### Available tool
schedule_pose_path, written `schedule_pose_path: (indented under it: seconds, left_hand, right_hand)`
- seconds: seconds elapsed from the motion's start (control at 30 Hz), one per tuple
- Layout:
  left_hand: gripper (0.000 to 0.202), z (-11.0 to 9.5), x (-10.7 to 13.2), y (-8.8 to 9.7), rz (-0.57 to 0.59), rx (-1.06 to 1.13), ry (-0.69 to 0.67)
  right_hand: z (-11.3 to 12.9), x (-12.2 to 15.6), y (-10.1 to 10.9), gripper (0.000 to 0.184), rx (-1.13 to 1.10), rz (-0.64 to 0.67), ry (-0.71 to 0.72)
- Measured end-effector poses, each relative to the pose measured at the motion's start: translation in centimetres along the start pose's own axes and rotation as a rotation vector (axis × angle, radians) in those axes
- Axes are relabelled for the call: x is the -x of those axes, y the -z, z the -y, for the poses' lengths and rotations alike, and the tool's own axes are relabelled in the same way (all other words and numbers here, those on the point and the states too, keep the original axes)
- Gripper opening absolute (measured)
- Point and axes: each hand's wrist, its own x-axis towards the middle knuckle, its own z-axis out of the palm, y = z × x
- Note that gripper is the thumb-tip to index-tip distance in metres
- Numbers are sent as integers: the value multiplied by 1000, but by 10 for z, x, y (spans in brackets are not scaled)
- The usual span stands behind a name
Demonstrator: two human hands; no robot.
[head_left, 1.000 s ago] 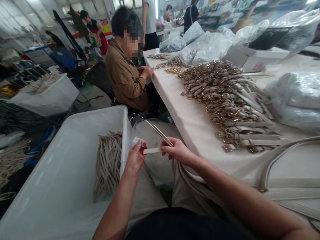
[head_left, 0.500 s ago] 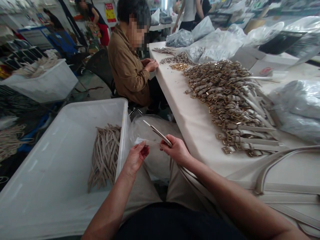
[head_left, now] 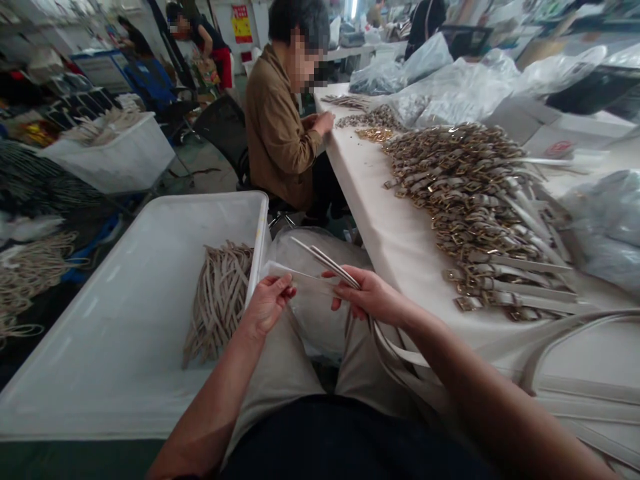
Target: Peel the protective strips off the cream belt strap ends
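Over my lap, my right hand is closed round a bunch of beige straps; their ends stick up and left, and the rest trail down past my right thigh. My left hand pinches the left end of a thin clear film stretched between both hands. A clear plastic bag lies on my knees under the hands.
A white tub on my left holds a bundle of beige strips. The white table on my right carries a heap of straps with gold buckles and plastic bags. A person in a brown jacket sits at the table's far end.
My left hand drew leftward, stretching the thin film out from the straps in my right hand. The small white piece it held a second ago is gone from view. My head turned slightly left.
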Motion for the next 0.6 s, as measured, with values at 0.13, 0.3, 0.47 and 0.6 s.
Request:
schedule_pose_path:
  seconds: [0.13, 0.3, 0.47, 0.6]
  left_hand:
    - [42, 21, 13, -22, 206, -14, 69]
    - [42, -2, 13, -17, 82, -63, -114]
    - [33, -81, 33, 14, -83, -164, -609]
    - [34, -105, 50, 29, -186, -88, -753]
  right_hand:
    - [-5, -6, -16, 40, 80, -113, 53]
    - [6, 10, -11, 50, 46, 24, 63]
    - [41, 21, -23, 43, 71, 93, 96]
    - [54, 14, -46, 42, 47, 159, 125]
